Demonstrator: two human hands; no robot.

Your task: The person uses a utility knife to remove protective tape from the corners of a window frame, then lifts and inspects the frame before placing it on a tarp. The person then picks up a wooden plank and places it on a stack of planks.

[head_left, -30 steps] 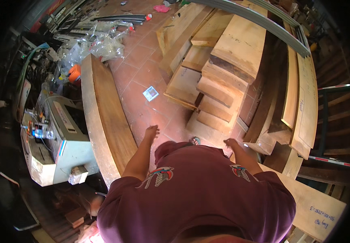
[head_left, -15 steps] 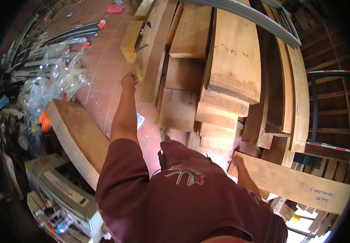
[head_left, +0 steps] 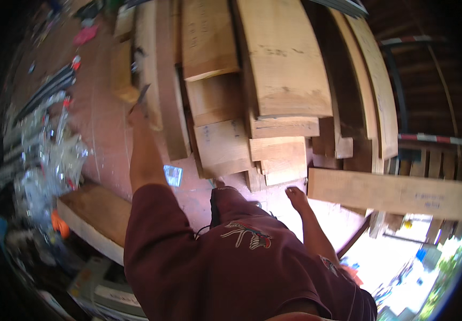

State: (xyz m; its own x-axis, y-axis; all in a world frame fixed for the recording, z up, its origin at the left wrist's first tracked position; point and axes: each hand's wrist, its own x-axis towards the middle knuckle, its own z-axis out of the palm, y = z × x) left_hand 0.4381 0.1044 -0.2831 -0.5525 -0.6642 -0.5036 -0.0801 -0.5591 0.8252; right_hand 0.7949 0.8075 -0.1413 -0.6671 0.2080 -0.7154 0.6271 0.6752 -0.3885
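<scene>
My left hand (head_left: pixel 138 114) reaches forward beside a long upright-edged plank (head_left: pixel 149 64) at the left of the timber stack. Its fingers are smeared by motion, close to a thin dark piece (head_left: pixel 144 94) at the plank's side; touching or apart, I cannot tell. Just ahead of that hand lies a short, thick wood block (head_left: pixel 123 69). My right hand (head_left: pixel 297 198) hangs with loosely bent fingers and nothing visible in it. To its right, a little apart, is the end of a crosswise plank (head_left: pixel 381 191) with blue handwriting.
Thick stacked boards (head_left: pixel 284 59) fill the middle ahead. At left are clear plastic wrapping (head_left: pixel 43 150), dark strips (head_left: pixel 49 88) and a thick beam (head_left: pixel 97 214), with a grey machine (head_left: pixel 105 289) behind it. A small pale packet (head_left: pixel 172 175) lies on the red tiles (head_left: pixel 100 128).
The view has swung, shifting the stack leftward. My right hand has come away from the crosswise plank's end. My left hand is now closer to the thin dark piece.
</scene>
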